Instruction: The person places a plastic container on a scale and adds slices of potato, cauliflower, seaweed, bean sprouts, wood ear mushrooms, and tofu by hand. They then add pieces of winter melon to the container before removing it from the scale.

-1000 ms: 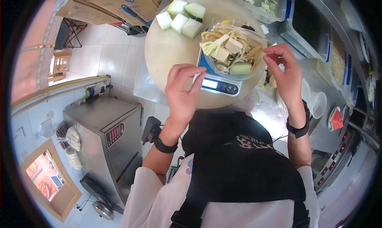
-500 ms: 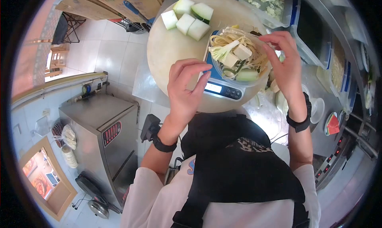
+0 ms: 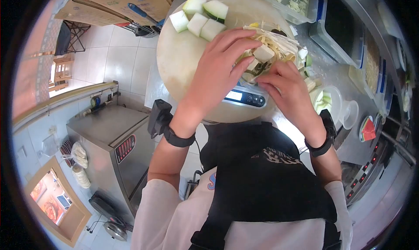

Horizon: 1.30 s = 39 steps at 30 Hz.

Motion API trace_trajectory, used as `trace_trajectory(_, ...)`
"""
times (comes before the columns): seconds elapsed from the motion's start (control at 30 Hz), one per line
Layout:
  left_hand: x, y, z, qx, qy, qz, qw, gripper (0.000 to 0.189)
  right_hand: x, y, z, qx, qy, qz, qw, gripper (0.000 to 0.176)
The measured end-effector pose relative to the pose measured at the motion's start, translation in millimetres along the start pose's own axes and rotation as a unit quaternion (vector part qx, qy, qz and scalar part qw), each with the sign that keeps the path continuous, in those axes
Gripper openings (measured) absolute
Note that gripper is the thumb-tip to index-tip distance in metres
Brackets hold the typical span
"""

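Note:
My left hand reaches over the left side of a clear plastic bowl, its fingers apart and stretched across the food. My right hand is at the bowl's near right side, thumb and fingers pinched together; what lies between them is hidden. Inside the bowl are tofu cubes, noodles and thin enoki mushrooms, partly covered by my fingers. Under the bowl is a digital kitchen scale with a lit display, resting on a round cutting board.
Pale green melon chunks lie on the board's far left. Cauliflower fills a clear tub at the back. More tubs line the right, beside a white bowl of cut vegetables. Cardboard boxes stand at the back left.
Both hands have moved in onto the bowl. The left reached up and right over the food; the right came down and left, its fingers closing. The view has shifted slightly.

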<state>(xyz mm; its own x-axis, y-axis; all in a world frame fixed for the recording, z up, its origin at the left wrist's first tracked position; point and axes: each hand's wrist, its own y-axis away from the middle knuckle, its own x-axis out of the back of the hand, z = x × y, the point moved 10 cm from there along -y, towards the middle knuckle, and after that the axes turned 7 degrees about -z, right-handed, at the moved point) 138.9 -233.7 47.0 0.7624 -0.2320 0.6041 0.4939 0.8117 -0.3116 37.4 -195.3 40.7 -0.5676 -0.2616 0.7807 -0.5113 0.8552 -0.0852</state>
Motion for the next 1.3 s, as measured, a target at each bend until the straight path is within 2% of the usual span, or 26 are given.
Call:
trace_trajectory(0.13, -1.8, -5.0, -1.1, 0.008, 0.017, 0.002, 1.0, 0.029, 11.5, -2.2, 3.7, -0.026, -0.011, 0.034, 0.999, 0.015)
trace_trajectory(0.2, -3.9, -5.6, -3.4, 0.014, 0.012, -0.005, 1.0, 0.028, 2.5, -4.6, 4.8, -0.009, 0.001, -0.016, 1.0, 0.021)
trace_trajectory(0.33, -7.9, -6.3, -6.7, 0.011, 0.014, -0.015, 1.0, 0.026, -8.1, -10.9, -0.3, 0.0, 0.011, -0.034, 0.999, 0.023)
trace_trajectory(0.4, -8.0, -6.2, -19.9, 0.058, 0.135, -0.008, 0.989, 0.026, -3.5, -13.2, -4.4, 0.023, 0.014, -0.009, 1.0, 0.02)
trace_trajectory(0.43, -5.7, -7.6, -20.5, 0.055, 0.134, -0.006, 0.989, 0.026, 1.0, -13.3, -4.9, 0.025, 0.017, -0.007, 1.0, 0.02)
trace_trajectory(0.5, 2.5, -8.1, -10.2, 0.018, -0.006, 0.008, 1.0, 0.043, 21.4, -9.4, 2.4, 0.003, -0.07, 0.03, 0.997, 0.017)
trace_trajectory(0.53, 2.5, -8.1, -5.9, 0.016, -0.006, 0.01, 1.0, 0.043, 27.1, -11.0, 4.2, 0.004, -0.068, 0.03, 0.997, 0.017)
trace_trajectory(0.6, -10.8, -7.6, 5.8, 0.024, -0.029, -0.048, 0.998, 0.073, 54.4, -10.1, 27.7, -0.095, 0.009, 0.123, 0.988, 0.015)
trace_trajectory(0.63, -9.9, -5.2, 11.6, 0.023, -0.029, -0.047, 0.998, 0.073, 54.6, -13.7, 33.5, -0.094, 0.011, 0.124, 0.988, 0.015)
trace_trajectory(0.7, -24.2, -0.4, 14.6, 0.054, -0.135, -0.133, 0.98, 0.095, 51.0, -21.8, 46.0, -0.12, 0.125, 0.104, 0.979, 0.016)
trace_trajectory(0.87, -28.2, 7.6, 14.8, 0.101, -0.139, -0.122, 0.978, 0.099, 37.9, -22.9, 27.4, -0.071, 0.136, 0.051, 0.987, 0.021)
trace_trajectory(0.93, -26.9, 4.2, 21.6, 0.087, -0.153, -0.124, 0.977, 0.092, 28.6, -17.7, 23.3, -0.073, 0.059, 0.019, 0.995, 0.022)
trace_trajectory(1.07, -35.4, 4.9, 17.9, 0.073, -0.135, -0.141, 0.978, 0.082, 34.0, -15.8, 26.8, -0.07, 0.023, -0.016, 0.997, 0.018)
trace_trajectory(1.13, -36.0, 5.7, 15.8, 0.082, -0.115, -0.144, 0.979, 0.074, 46.1, -22.5, 34.9, -0.067, 0.035, -0.009, 0.997, 0.018)
trace_trajectory(1.3, -34.9, 7.5, 17.0, 0.067, -0.112, -0.124, 0.984, 0.072, 44.7, -61.2, 45.5, -0.054, 0.047, 0.033, 0.997, 0.019)
